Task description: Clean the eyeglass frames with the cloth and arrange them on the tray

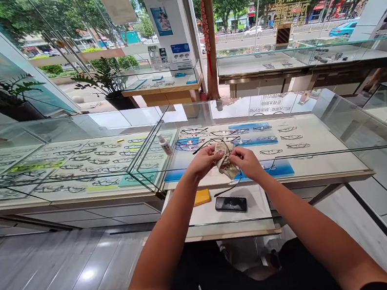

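My left hand (204, 160) and my right hand (247, 160) are both closed around a crumpled beige cloth (227, 166) above the glass counter. A pair of dark-framed eyeglasses is wrapped in the cloth; one thin temple (227, 189) hangs below my hands. The lenses are hidden by cloth and fingers. Below, on a pulled-out white shelf (259, 209), lie a black phone (230, 204) and a yellow pouch or case (201, 197).
A glass display case (324, 130) with rows of eyeglasses spans the front. A white spray bottle (164, 145) stands left of my hands. Another glass case (82, 168) adjoins on the left. Potted plants (109, 82) and more cases stand by the windows.
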The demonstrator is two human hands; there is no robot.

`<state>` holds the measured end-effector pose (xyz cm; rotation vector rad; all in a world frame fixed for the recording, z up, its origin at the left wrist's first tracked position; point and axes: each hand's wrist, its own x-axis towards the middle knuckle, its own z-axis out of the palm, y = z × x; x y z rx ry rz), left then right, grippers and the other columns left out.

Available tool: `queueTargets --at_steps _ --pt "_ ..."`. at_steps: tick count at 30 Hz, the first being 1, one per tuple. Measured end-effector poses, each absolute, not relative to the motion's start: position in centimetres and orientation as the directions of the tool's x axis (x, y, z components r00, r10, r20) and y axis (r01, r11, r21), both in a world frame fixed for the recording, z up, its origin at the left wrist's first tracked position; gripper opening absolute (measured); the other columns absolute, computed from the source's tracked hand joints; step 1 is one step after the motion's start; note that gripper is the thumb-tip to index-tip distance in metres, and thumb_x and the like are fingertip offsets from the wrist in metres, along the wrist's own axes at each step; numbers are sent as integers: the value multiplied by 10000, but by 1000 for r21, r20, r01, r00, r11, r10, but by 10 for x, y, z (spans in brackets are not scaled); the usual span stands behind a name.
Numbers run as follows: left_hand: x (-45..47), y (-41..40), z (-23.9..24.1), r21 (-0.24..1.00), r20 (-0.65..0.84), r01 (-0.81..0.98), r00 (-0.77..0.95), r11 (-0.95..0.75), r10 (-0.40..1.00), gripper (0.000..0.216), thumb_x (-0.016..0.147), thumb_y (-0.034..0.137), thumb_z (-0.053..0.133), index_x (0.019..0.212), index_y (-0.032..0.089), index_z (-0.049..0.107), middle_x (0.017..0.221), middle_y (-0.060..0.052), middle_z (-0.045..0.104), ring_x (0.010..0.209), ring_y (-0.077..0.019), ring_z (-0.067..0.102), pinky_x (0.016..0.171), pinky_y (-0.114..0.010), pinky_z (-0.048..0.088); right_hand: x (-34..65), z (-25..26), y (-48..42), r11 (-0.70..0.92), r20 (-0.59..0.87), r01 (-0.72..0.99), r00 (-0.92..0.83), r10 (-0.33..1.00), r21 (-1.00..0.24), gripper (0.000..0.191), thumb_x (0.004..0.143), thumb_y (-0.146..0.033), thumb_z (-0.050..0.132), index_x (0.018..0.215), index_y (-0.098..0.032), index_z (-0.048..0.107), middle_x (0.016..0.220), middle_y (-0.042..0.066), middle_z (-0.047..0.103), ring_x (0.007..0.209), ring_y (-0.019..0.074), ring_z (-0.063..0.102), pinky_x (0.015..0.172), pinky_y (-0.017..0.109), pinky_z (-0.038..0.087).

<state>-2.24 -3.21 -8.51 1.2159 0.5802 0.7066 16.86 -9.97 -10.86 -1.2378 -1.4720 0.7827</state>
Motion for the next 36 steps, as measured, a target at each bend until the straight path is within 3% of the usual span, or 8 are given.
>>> queueTargets --at_steps 3,9,15,21,24,32,36 --pt "-23 -32 -87 976 -27 -149 635 157 772 537 615 358 1023 1021 117 768 873 -64 755 757 -172 680 735 -280 523 169 -108 -100 251 258 237 1 966 -939 213 819 -406 631 707 -234 576 658 -42 473 662 155 407 644 306 328" --pt "-16 -38 -87 992 45 -125 517 24 855 457 650 445 990 867 136 732 768 -18 694 662 -141 597 636 -253 462 165 -108 -102 264 252 209 -83 964 -941 309 832 -431 653 671 -250 461 611 -68 368 632 140 338 626 294 286" --pt "-14 -38 -87 986 63 -164 487 20 871 493 768 582 899 843 129 720 722 -26 674 616 -130 554 595 -256 419 167 -105 -100 212 210 131 -23 977 -969 261 813 -462 663 711 -236 579 630 -53 446 624 141 373 621 303 311" --pt "-14 -38 -87 962 68 -259 542 89 838 494 680 371 978 1042 130 743 896 -57 745 791 -172 673 765 -288 528 170 -103 -96 144 145 43 34 989 -989 287 743 -494 696 704 -220 620 639 -36 511 633 145 408 626 308 326" --pt "-12 -40 -89 964 52 -248 539 100 841 506 649 348 985 1031 137 729 890 -47 743 781 -173 676 758 -290 528 169 -105 -96 141 141 42 4 990 -989 288 744 -490 704 694 -221 614 646 -37 523 643 144 417 634 307 332" --pt "-4 -41 -92 970 83 -242 406 20 910 503 727 559 934 885 156 678 758 -3 676 637 -128 565 611 -257 438 165 -105 -98 176 173 69 -39 984 -982 287 786 -492 716 721 -226 630 635 -45 482 632 144 390 632 314 327" --pt "-9 -38 -89 963 97 -267 444 28 891 515 784 621 880 861 154 676 741 -17 672 623 -129 557 597 -261 430 167 -100 -98 185 186 32 4 983 -982 299 768 -513 709 714 -229 630 657 -30 518 649 150 410 637 315 346"
